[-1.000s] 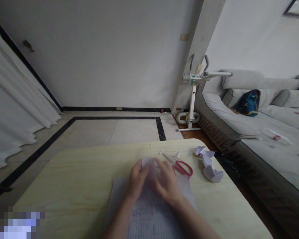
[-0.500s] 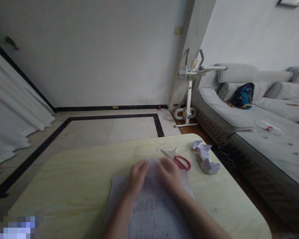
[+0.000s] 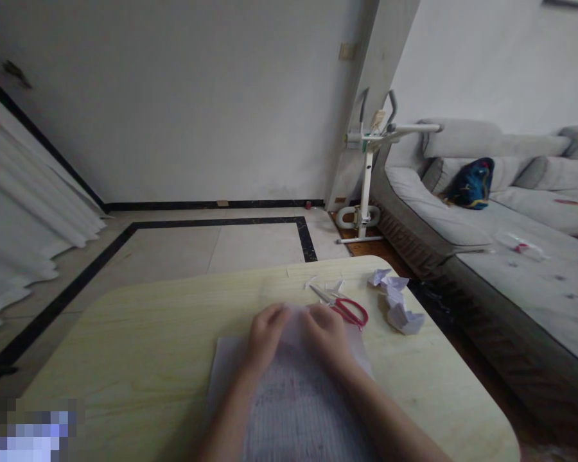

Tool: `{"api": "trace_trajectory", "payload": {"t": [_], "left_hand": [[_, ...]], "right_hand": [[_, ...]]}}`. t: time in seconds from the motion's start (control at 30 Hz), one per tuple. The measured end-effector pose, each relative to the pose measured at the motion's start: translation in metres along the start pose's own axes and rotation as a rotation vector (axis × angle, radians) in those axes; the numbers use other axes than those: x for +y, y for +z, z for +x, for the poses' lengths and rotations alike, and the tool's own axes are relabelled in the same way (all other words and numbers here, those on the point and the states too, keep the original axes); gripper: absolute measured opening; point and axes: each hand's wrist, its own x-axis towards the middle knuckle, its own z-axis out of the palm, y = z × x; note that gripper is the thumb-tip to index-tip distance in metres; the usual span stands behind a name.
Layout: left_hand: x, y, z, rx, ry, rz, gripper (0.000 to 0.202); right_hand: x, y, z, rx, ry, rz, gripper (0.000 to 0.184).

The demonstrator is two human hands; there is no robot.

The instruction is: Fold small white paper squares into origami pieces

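Both hands at mid-table (image 3: 139,333), close together. Left hand (image 3: 264,335) and right hand (image 3: 328,333) have fingers curled in, pinching a small pale paper (image 3: 296,319) between them. The picture is blurred, so I cannot tell the fold's shape. The paper sits at the far edge of a lined sheet (image 3: 293,410) lying flat under my wrists. Red scissors (image 3: 350,312) lie just right of the right hand, scraps (image 3: 336,285) beyond them, and a crumpled wad (image 3: 401,314) lies farther right.
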Motion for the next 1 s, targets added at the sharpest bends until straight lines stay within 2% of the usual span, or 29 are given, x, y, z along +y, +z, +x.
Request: {"api": "trace_trajectory", "payload": {"t": [0.17, 0.5, 1.0], "left_hand": [[-0.004, 0.0006, 0.0016, 0.007, 0.047, 0.042, 0.024], [-0.0045, 0.0002, 0.0021, -0.011, -0.005, -0.033, 0.025], [-0.0033, -0.0009, 0.0017, 0.014, 0.011, 0.046, 0.025]], "right_hand": [[0.0012, -0.0001, 0.0005, 0.003, -0.01, -0.003, 0.02], [0.0041, -0.0016, 0.0021, 0.004, 0.014, 0.018, 0.019], [0.0027, -0.0034, 0.0032, -0.015, 0.035, 0.048, 0.023]]}}
